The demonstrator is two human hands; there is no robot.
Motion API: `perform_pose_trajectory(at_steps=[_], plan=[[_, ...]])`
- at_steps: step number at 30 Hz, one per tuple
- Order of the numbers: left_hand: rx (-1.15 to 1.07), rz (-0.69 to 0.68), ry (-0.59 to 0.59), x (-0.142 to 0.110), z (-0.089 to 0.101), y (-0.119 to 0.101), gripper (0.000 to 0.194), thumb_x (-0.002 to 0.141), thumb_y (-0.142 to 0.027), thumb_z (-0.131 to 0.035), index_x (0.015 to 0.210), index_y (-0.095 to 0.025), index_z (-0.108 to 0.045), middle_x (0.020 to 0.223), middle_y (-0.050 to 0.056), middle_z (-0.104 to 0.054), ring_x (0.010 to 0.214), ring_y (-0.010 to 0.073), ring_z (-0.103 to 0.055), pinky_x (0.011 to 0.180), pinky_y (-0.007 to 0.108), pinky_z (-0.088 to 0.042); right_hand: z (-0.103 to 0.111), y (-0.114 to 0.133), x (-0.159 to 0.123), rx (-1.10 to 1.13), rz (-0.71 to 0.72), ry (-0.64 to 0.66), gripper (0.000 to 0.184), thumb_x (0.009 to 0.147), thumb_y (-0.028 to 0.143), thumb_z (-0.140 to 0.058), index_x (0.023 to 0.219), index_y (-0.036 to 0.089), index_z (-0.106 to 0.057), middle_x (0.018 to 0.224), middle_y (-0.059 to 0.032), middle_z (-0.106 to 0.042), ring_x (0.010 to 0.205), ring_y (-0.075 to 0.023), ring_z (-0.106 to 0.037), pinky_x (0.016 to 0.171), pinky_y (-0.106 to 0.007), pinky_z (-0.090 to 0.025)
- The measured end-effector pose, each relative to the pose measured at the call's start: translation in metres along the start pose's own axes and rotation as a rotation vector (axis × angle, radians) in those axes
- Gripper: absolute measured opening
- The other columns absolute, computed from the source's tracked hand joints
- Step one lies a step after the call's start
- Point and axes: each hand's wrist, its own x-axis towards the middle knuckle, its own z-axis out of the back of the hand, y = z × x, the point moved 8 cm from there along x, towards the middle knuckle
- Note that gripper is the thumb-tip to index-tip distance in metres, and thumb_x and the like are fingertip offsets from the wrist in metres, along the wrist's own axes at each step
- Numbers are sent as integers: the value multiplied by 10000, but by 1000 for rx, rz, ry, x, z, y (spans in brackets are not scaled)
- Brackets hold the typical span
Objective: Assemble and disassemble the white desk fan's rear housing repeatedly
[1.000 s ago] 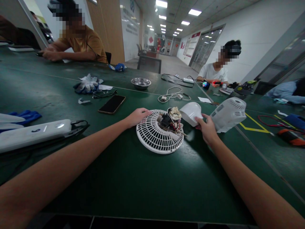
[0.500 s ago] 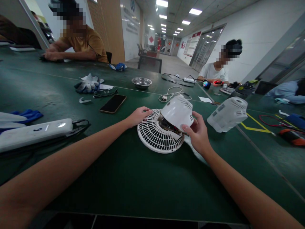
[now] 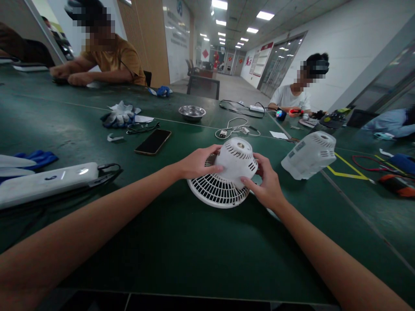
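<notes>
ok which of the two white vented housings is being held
The rounded housing over the round fan grille, between the left hand and right hand; the other housing sits to its right, untouched.

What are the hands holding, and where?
A white cover with slots: the left hand holds its left side, the right hand its right side, above the round grille.
</notes>
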Motion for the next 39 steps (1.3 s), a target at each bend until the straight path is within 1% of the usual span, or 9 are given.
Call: perform_pose_trajectory(at_steps=[2,6,8,13,17,22,26,34,39], plan=[[96,9,-2,2,0,-5,807,806,-620,-768,1429,-162,-539,1361,188,-678,1176,328,-678,983,474,-534,1,1,0,-6,22,16,769,815,496,-804,1469,271,-469,1257,-119,-677,1035,-304,-708,911,-535,-621],[164,12,41,4,-1,-16,803,707,-642,-837,1297,-137,-632,1239,179,-728,1060,316,-708,885,450,-560,2,8,-1,-18,98,98,786,834,548,-769,1496,246,-473,1381,-146,-647,1121,-335,-686,944,-547,-601],[153,30,83,4,-3,-17,797,689,-644,-848,1268,-134,-649,1214,171,-737,1025,305,-717,843,424,-566,2,10,-2,-34,114,136,814,840,575,-749,1521,240,-456,1387,-149,-651,1134,-351,-682,948,-559,-594],[120,60,129,3,-7,-16,734,729,-626,-830,1255,-146,-652,1217,164,-745,1029,296,-728,824,396,-568,-3,8,-3,-35,60,193,845,858,578,-725,1555,228,-401,1285,-148,-703,1076,-353,-704,922,-565,-597],[104,19,119,3,-8,-19,728,716,-604,-849,1244,-136,-667,1198,166,-749,1012,296,-729,822,408,-574,-4,9,-1,-55,47,173,880,799,578,-791,1521,234,-424,1324,-158,-685,1126,-377,-687,960,-616,-572],[96,33,96,3,-7,-17,729,717,-608,-845,1252,-144,-673,1211,173,-744,1046,329,-722,833,446,-578,-3,14,1,-76,52,173,832,817,548,-783,1508,240,-439,1321,-151,-691,1129,-377,-688,965,-631,-566],[83,15,108,3,-7,-20,729,721,-611,-838,1270,-162,-669,1221,163,-742,1060,332,-717,859,463,-575,-3,16,0,-120,64,150,825,825,541,-778,1519,253,-437,1377,-152,-666,1173,-388,-674,995,-650,-548],[140,-5,117,2,-6,-21,728,721,-639,-832,1241,-153,-678,1208,163,-743,1023,317,-718,843,431,-557,-4,16,-1,-97,99,131,867,790,574,-806,1508,251,-443,1407,-147,-657,1188,-382,-679,1003,-615,-558],[99,-12,126,2,-7,-20,735,711,-637,-844,1238,-153,-677,1199,162,-746,1014,314,-720,820,418,-558,-5,17,-2,-90,70,89,862,772,560,-823,1486,257,-446,1384,-146,-667,1182,-380,-676,1009,-623,-551]])
